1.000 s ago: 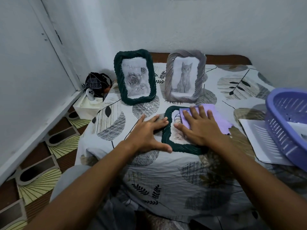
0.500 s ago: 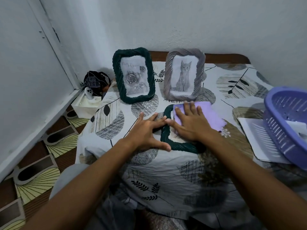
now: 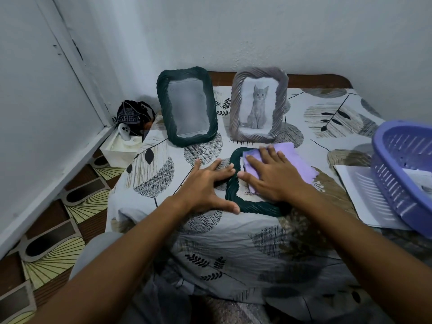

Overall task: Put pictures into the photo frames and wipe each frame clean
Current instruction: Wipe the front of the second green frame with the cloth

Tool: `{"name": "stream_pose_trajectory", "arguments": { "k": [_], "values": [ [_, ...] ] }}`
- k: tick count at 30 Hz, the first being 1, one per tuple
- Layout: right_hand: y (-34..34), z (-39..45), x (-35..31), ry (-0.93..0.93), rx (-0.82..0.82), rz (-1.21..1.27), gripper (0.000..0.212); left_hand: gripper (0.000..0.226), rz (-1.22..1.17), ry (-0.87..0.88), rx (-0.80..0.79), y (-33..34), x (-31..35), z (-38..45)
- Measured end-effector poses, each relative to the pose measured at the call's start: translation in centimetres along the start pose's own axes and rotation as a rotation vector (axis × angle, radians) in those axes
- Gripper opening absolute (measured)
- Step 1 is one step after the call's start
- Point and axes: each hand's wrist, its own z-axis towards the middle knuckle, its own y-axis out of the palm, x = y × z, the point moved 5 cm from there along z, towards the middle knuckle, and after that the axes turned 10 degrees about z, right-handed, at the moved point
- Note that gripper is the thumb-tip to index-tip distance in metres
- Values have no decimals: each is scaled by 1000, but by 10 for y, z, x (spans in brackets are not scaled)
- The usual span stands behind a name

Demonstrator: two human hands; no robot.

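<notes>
**Wiping of the flat green frame: hands and surroundings**

Pressing a purple cloth (image 3: 284,160) onto a dark green frame (image 3: 236,195) that lies flat on the leaf-patterned bedsheet (image 3: 233,242), the right hand (image 3: 275,177) has its fingers straight, slightly spread and laid flat over the cloth. The cloth covers the frame's upper right part and overhangs its right side. The left hand (image 3: 205,187) rests on the sheet against the frame's left edge, fingers straight and fanned wide, thumb tip near the lower left corner and fingertips touching the left rim. Neither hand curls round anything.

Writing: none legible. The papers carry printed lines too small to read, and the glass of the upright green frame shows only a blur.

Position: the flat frame sits near the front edge of the bed, where the sheet drops away below the forearms. Behind it, two frames stand upright close to the wall: a second dark green frame (image 3: 187,106) at left and a grey frame (image 3: 258,105) with a kitten picture at right, the latter just behind the cloth. Bare sheet lies between the left hand and the bed's left edge.

To the right, a purple basket (image 3: 402,174) rests on white papers (image 3: 364,197), well apart from the frame. On the floor at left, beside the bed corner, stand a white box (image 3: 120,149) and a dark bag (image 3: 133,115).
</notes>
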Motion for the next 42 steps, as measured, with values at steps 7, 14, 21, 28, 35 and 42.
{"name": "stream_pose_trajectory", "arguments": {
  "k": [7,14,21,28,35,42],
  "values": [
    [2,10,-11,33,-17,69,84,119,-26,-10,18,-1,0,0],
    [4,12,-20,68,12,91,90,120,1,-25,16,-2,0,-2],
    [-2,1,-7,-25,-80,45,88,121,-3,-6,-3,-2,2,-1],
    [-3,-19,-8,-103,-116,104,87,106,-25,-34,1,-10,10,-6],
    [-1,-19,-13,-118,-130,93,93,113,-7,-29,1,-8,8,-5],
    [2,-34,-14,-160,-130,101,112,123,11,-9,15,-2,3,0]
  ]
}}
